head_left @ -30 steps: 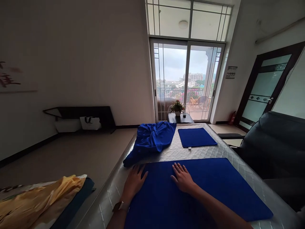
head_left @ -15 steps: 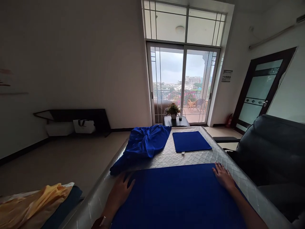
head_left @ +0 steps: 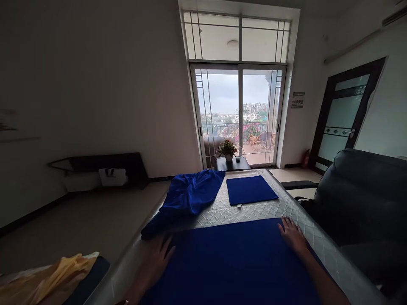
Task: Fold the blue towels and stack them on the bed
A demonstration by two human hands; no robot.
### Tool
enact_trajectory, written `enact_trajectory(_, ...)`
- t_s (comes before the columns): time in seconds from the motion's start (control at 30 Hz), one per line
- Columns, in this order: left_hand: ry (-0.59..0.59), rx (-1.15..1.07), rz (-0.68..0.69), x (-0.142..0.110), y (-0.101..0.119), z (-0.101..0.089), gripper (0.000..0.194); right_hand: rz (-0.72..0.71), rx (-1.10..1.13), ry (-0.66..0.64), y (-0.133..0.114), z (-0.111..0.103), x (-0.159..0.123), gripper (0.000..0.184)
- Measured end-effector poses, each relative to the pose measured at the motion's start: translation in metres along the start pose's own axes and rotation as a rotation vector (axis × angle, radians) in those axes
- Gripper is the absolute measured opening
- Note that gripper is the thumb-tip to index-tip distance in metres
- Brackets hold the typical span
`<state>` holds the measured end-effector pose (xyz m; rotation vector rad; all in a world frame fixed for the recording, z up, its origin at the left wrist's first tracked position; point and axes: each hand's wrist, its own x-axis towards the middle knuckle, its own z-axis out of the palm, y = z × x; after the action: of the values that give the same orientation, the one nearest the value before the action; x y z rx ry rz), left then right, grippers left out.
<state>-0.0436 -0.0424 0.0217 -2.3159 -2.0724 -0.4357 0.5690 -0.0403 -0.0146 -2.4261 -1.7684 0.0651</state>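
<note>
While you lean over the mattress (head_left: 219,213), both backs of your hands face up and nothing is gripped. And there's your right hand (head_left: 292,233), open, fingers laid out on the far right corner of the large blue cloth (head_left: 232,267), which spreads flat over the near part of the mattress. Over toward the mattress's left edge, your left hand (head_left: 159,256) is open as well, thumb out at the cloth's far left corner. It's dim there; I can't tell how hard you're pressing, or whether the other fingers touch cloth or mattress.

For a flat layer like this, I'd go with long, flat fingers and equal weight at both corners, so neither drags the other. Draw outward to the mattress's sides, gently, without bunching the edge. Watch that left side: the crumpled blue cloth (head_left: 192,192), on the mattress's far left, trails its near tip close to your fingers, and a wide sweep might catch it. The small blue piece (head_left: 251,190), flat on the mattress's far right, lies beyond your right hand, well apart.
</note>
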Motion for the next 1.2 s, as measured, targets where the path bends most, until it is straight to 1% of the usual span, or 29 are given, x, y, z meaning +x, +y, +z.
enact_trajectory(0.07,-0.047,-0.013,0.033,-0.021,0.011,0.000,0.066,-0.001,-0.016,-0.004,0.000,0.000,-0.001,0.071)
enact_trajectory(0.17,-0.119,-0.003,0.078,-0.063,0.025,0.001,0.065,-0.002,-0.029,-0.006,0.001,0.000,-0.003,0.070)
enact_trajectory(0.23,-0.139,0.011,0.047,-0.091,0.030,0.002,0.065,0.001,-0.032,-0.014,0.002,-0.001,-0.005,0.070)
enact_trajectory(0.3,-0.153,0.019,-0.006,-0.111,0.032,0.001,0.067,0.017,-0.045,-0.019,0.001,-0.004,-0.007,0.069)
enact_trajectory(0.37,-0.161,0.030,-0.043,-0.123,0.034,-0.002,0.069,0.036,-0.095,-0.007,-0.002,-0.008,-0.008,0.067)
enact_trajectory(0.43,-0.159,0.038,-0.046,-0.126,0.035,-0.005,0.069,0.043,-0.179,0.025,-0.007,-0.015,-0.010,0.064)
enact_trajectory(0.5,-0.155,0.034,-0.033,-0.127,0.036,-0.006,0.069,0.026,-0.252,0.076,-0.022,-0.022,-0.016,0.061)
enact_trajectory(0.57,-0.145,0.021,-0.020,-0.127,0.036,-0.005,0.069,-0.011,-0.263,0.122,-0.052,-0.028,-0.030,0.060)
enact_trajectory(0.63,-0.123,0.010,-0.008,-0.129,0.034,-0.003,0.069,-0.088,-0.202,0.119,-0.097,-0.033,-0.056,0.061)
enact_trajectory(0.67,-0.109,0.004,-0.001,-0.129,0.033,-0.001,0.068,-0.146,-0.154,0.089,-0.125,-0.034,-0.073,0.061)
enact_trajectory(0.77,-0.076,-0.004,0.017,-0.130,0.029,0.006,0.067,-0.419,0.049,-0.040,-0.211,-0.030,-0.134,0.064)
enact_trajectory(0.83,-0.056,-0.001,0.018,-0.129,0.026,0.011,0.067,-0.613,0.174,-0.112,-0.259,-0.025,-0.172,0.068)
enact_trajectory(0.9,-0.039,0.002,0.018,-0.128,0.023,0.017,0.068,-0.799,0.273,-0.182,-0.291,-0.018,-0.200,0.072)
enact_trajectory(0.93,-0.031,0.002,0.020,-0.127,0.021,0.019,0.068,-0.850,0.305,-0.200,-0.300,-0.015,-0.209,0.073)
enact_trajectory(1.0,-0.021,0.003,0.023,-0.126,0.019,0.023,0.069,-0.894,0.334,-0.224,-0.303,-0.011,-0.217,0.076)
enact_trajectory(1.07,-0.008,0.004,0.023,-0.126,0.017,0.025,0.069,-0.874,0.318,-0.244,-0.290,-0.012,-0.213,0.076)
enact_trajectory(1.13,-0.005,0.003,0.025,-0.126,0.016,0.025,0.069,-0.819,0.278,-0.260,-0.264,-0.016,-0.202,0.075)
enact_trajectory(1.2,-0.024,-0.003,0.056,-0.126,0.014,0.025,0.066,-0.723,0.229,-0.245,-0.228,-0.021,-0.186,0.073)
